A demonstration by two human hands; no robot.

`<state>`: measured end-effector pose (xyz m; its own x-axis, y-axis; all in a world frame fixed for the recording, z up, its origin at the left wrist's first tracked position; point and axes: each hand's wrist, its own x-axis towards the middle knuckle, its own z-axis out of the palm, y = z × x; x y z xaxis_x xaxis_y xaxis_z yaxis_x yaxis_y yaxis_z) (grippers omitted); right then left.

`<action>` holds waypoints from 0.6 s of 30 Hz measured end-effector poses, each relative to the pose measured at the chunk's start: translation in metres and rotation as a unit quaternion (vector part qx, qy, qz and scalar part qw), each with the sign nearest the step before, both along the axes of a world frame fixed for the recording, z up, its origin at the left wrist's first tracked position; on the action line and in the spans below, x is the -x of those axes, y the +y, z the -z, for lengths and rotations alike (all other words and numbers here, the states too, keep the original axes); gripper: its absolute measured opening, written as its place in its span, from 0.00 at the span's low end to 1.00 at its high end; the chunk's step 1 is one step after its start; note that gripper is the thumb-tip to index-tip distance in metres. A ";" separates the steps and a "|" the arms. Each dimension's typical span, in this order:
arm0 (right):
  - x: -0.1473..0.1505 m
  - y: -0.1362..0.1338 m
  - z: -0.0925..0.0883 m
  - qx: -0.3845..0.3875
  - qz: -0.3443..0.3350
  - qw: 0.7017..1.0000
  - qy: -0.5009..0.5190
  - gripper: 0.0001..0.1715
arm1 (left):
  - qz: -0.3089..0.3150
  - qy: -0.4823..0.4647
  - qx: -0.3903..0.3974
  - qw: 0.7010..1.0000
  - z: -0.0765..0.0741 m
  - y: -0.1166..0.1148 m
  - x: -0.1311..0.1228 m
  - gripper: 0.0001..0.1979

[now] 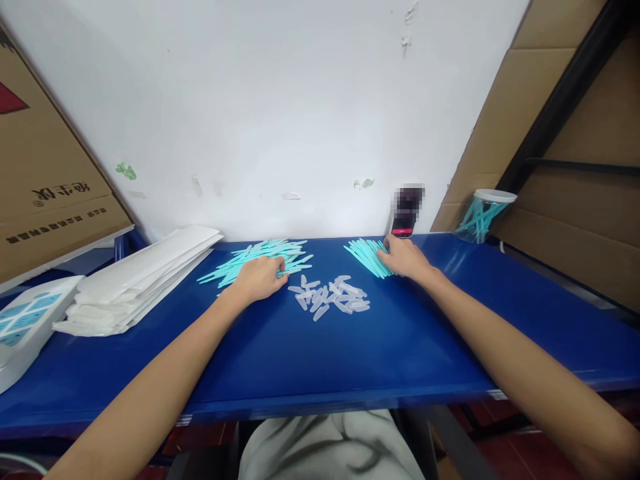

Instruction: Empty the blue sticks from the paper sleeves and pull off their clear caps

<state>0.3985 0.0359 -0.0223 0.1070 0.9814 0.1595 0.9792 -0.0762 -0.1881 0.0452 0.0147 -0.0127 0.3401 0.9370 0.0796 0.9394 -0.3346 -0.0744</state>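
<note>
Thin turquoise plastic sticks (235,267) lie in a loose, crossing pile at the back left of the table. My left hand (263,277) rests at the right side of this pile, fingers curled down; what is in its fingertips is hidden. Further right, more turquoise sticks (367,257) lie side by side in a slanted row. My right hand (404,257) is at the right end of that row, thumb and fingers pinched on a turquoise stick there. Between and in front of the hands, small translucent white caps (345,297) are scattered in a heap.
On the blue table (320,367), a stack of white paper sleeves (145,280) and a white container (35,320) stand left. A phone (407,213) leans on the wall. A clear jar of turquoise sticks (480,217) stands back right. Cardboard (55,153) borders the left.
</note>
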 end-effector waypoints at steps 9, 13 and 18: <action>-0.002 0.001 -0.001 0.015 0.017 1.000 -0.001 0.22 | 0.013 -0.005 0.043 0.999 -0.006 -0.002 0.002 0.17; 0.000 0.001 -0.002 0.013 0.016 1.000 -0.001 0.21 | 0.014 -0.006 0.057 0.998 -0.007 -0.001 0.004 0.17; 0.004 -0.001 -0.002 0.010 0.004 1.000 0.006 0.21 | 0.014 0.007 0.047 0.999 -0.008 0.004 0.013 0.20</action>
